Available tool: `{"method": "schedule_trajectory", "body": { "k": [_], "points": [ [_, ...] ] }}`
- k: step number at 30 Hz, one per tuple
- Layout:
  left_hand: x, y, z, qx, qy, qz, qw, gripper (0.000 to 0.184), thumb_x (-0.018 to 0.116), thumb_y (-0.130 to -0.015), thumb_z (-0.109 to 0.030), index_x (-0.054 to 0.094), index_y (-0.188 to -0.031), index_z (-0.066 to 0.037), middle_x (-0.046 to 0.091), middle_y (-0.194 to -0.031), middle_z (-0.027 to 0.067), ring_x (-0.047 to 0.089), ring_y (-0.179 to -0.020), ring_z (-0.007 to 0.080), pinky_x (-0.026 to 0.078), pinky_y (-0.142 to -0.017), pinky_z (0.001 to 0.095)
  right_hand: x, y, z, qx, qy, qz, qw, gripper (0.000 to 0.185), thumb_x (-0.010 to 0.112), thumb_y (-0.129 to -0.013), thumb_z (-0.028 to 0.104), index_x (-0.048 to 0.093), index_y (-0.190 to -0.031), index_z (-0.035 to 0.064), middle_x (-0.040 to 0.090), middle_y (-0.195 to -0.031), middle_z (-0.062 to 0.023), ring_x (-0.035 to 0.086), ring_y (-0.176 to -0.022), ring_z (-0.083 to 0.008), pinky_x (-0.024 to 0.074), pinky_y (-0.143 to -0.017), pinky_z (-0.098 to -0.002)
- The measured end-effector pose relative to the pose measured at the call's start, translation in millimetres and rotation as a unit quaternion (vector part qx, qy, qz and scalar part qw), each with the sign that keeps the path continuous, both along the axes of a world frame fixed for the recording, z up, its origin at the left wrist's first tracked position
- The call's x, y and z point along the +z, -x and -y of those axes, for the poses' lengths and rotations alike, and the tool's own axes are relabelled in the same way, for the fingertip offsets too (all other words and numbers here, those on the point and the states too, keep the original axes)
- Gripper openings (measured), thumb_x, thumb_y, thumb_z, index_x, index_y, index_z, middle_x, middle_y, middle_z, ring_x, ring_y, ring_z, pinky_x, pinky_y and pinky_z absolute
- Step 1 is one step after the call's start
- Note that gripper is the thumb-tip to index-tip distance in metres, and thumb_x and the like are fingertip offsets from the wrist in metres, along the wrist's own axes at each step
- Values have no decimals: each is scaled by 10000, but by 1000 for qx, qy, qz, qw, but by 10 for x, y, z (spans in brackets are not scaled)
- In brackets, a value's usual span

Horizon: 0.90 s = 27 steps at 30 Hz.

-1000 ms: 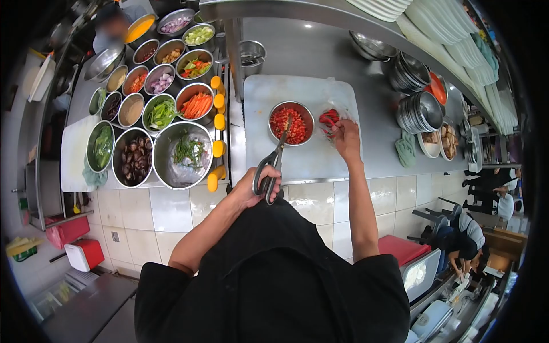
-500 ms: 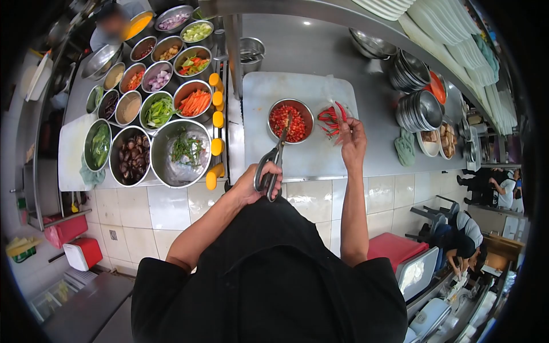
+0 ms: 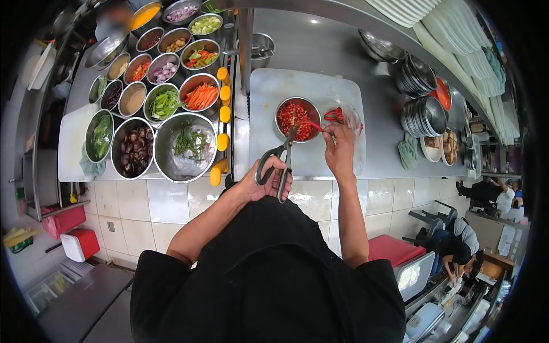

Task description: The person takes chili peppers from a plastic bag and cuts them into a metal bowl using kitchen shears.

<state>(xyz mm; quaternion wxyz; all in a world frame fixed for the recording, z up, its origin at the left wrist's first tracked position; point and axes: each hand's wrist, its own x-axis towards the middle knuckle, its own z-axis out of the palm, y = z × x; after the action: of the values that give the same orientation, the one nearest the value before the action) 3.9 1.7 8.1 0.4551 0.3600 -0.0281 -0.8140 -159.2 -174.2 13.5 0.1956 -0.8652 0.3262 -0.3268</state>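
Observation:
My left hand (image 3: pixel 266 180) is closed round the dark handles of a pair of scissors (image 3: pixel 275 160), whose parted blades reach over the near rim of a metal bowl (image 3: pixel 279 127). Cut red chili pieces (image 3: pixel 291 112) fill the bowl, which stands on a white cutting board (image 3: pixel 266 91). Between the pinched fingertips of my right hand (image 3: pixel 341 150) is a red chili (image 3: pixel 312 124), its far end over the bowl by the blades. Just beyond that hand, more whole red chilies (image 3: pixel 334 116) lie in a clear plastic bag (image 3: pixel 355 121).
Metal containers of carrot strips (image 3: pixel 200 96), mushrooms (image 3: pixel 136 151) and other cut vegetables stand at the left. Stacked metal bowls (image 3: pixel 423 117) and a green cloth (image 3: pixel 408 151) lie to the right. A metal shelf edge (image 3: pixel 320 12) crosses above. Other people are at the far right and upper left.
My right hand has moved left and down from the chili pile, bringing a chili to the bowl. The scissors' blades have opened. The whole view has shifted slightly.

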Motion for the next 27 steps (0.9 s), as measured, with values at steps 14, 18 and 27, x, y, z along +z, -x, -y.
{"method": "schedule_trajectory", "body": {
  "k": [14, 18, 27],
  "points": [
    [192, 40, 17, 16, -31, 40, 999, 331, 604, -801, -312, 608, -832, 18, 626, -714, 126, 612, -555, 219, 532, -525, 342, 79, -24, -36, 20, 15, -46, 999, 120, 618, -778, -4, 591, -888, 38, 574, -904, -107, 521, -878, -317, 426, -757, -411],
    [168, 73, 58, -8, -20, 13, 1000, 363, 599, -794, -339, 608, -839, 21, 627, -716, 130, 616, -575, 241, 548, -595, 372, 102, -48, -33, 40, 18, -54, 998, 125, 622, -774, -1, 592, -888, 41, 574, -910, -103, 519, -880, -315, 424, -770, -412],
    [213, 50, 29, 12, -36, 39, 999, 291, 642, -789, -283, 612, -802, 6, 605, -653, 113, 600, -520, 202, 526, -492, 319, 88, -41, 35, 38, 28, -53, 997, 126, 622, -776, -2, 589, -890, 39, 566, -915, -101, 511, -890, -314, 417, -770, -413]
  ]
}}
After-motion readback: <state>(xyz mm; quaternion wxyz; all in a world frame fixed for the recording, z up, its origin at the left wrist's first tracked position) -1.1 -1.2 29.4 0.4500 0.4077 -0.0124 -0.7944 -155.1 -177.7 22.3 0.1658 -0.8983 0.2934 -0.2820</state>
